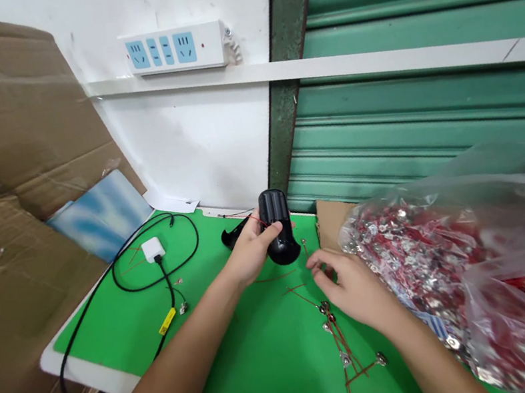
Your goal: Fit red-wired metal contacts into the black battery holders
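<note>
1. Grip, left hand (247, 257): closed on the black housing (281, 242), your thumb laid across its front and the other fingers mostly hidden behind it.
2. Housing position: just above the green surface (263, 349), at the right side of your left grip. Its long axis runs nearly straight up the view, tilted slightly; ridged part at the far end, smooth rounded end nearer you. Left hand is the nearer one, being in contact.
3. Right hand (354, 285): fingers curled, below and to the right of the housing, apart from it. A small metal contact (304, 242) on a thin red wire stands close by the fingertips; whether you are pinching that wire, cannot tell.
4. Thin red wire also noted at your left thumb, against the housing; its attachment is too small to read.
5. Second black piece (231, 236): beyond your left hand, on the left of the housing, partly hidden.
6. Loose wired contacts (345, 359): scattered on the surface, nearer you than the right fingertips.
7. Farther out: clear plastic bag (415, 230) of similar parts, right of your right hand; white adapter (152, 249) with black cable (171, 290), well left.
</note>
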`<state>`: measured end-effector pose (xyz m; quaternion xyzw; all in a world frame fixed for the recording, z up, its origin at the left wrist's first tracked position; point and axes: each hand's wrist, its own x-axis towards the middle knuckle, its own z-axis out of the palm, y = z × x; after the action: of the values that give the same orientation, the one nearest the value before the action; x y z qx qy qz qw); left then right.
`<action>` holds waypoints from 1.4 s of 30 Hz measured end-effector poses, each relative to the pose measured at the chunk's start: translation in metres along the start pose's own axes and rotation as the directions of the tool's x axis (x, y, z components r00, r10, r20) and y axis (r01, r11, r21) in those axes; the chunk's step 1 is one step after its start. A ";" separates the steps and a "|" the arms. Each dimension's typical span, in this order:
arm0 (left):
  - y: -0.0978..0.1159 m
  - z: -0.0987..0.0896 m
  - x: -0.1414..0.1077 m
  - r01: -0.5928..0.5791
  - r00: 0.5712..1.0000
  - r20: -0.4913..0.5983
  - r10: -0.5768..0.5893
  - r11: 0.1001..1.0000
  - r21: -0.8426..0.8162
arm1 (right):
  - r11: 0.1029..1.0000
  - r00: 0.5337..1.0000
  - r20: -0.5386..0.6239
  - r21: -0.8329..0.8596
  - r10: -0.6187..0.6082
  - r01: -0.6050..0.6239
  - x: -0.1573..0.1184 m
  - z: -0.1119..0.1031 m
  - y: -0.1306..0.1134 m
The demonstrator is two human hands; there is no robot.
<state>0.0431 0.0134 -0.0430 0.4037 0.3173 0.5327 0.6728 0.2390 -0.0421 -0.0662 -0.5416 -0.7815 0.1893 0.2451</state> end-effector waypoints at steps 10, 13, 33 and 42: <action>0.000 -0.001 0.002 -0.022 1.000 -0.019 0.022 1.000 -0.001 | 0.990 0.999 -0.033 -0.130 0.043 -0.046 0.002 0.001 0.012; 0.000 0.001 0.000 -0.007 1.000 -0.016 0.007 1.000 0.005 | 0.984 0.991 -0.130 -0.173 0.026 -0.049 0.005 0.003 0.020; -0.003 0.004 -0.001 0.077 0.996 -0.059 -0.073 0.995 0.069 | 0.878 0.989 -0.144 -0.478 -0.037 -0.037 0.008 0.018 0.013; -0.003 0.006 -0.003 0.169 0.985 -0.054 -0.164 0.980 0.106 | 0.804 0.996 -0.075 -0.594 -0.040 -0.013 0.012 0.024 0.009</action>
<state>0.0485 0.0086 -0.0431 0.4003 0.3940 0.4652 0.6842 0.2278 -0.0282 -0.0880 -0.5930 -0.7943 -0.0893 0.0973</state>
